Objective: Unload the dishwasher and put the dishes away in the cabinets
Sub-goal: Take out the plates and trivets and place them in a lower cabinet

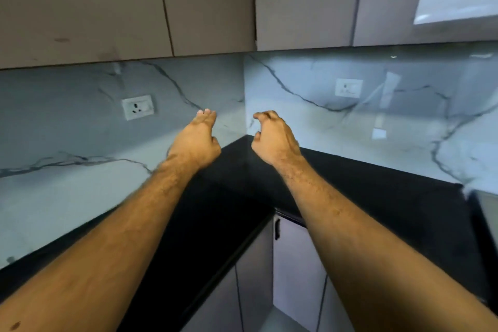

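Note:
Both my arms reach forward over the inner corner of a black L-shaped countertop (363,186). My left hand (196,140) is empty, its fingers held together and pointing toward the wall. My right hand (273,137) is also empty, with its fingers loosely curled downward. Neither hand touches anything. Closed beige upper cabinets (210,3) hang above, their doors shut. No dishes and no dishwasher are in view.
Marble-patterned backsplash (80,121) covers both walls, with a white socket (138,107) on the left wall and another socket (348,87) on the right. Grey lower cabinet doors with a dark handle (277,228) stand under the counter. A pale object's edge (485,210) shows at far right.

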